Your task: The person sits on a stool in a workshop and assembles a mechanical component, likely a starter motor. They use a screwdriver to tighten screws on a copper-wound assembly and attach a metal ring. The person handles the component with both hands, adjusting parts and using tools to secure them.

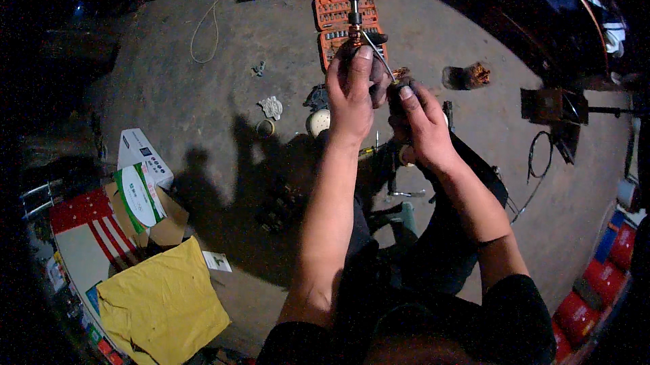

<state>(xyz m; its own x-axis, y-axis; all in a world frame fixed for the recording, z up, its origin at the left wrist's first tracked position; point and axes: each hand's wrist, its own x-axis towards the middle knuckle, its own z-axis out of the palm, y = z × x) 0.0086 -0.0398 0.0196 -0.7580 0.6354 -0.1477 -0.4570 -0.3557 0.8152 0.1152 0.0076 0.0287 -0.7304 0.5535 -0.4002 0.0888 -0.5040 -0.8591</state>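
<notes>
In front of me, my left hand (352, 80) is closed around the lower end of a slim metal shaft (354, 6). The shaft stands nearly upright, with a spring-like coil along its top, a dark collar lower down and a copper-coloured part just above my fingers. My right hand (416, 111) grips a thin metal rod (379, 57). From those fingers the rod slants up and left, its tip at the shaft's lower part; whether it touches cannot be made out. Behind the hands lies an opened orange socket set (345, 11) on the floor.
A dark cylindrical part with copper windings (477, 75) lies right. Left of my arms are a pale crumpled piece (270, 108) and a ring (265, 128). A yellow envelope (162, 304) and boxes (142, 155) fill the lower left; a metal stand (555, 106) is far right.
</notes>
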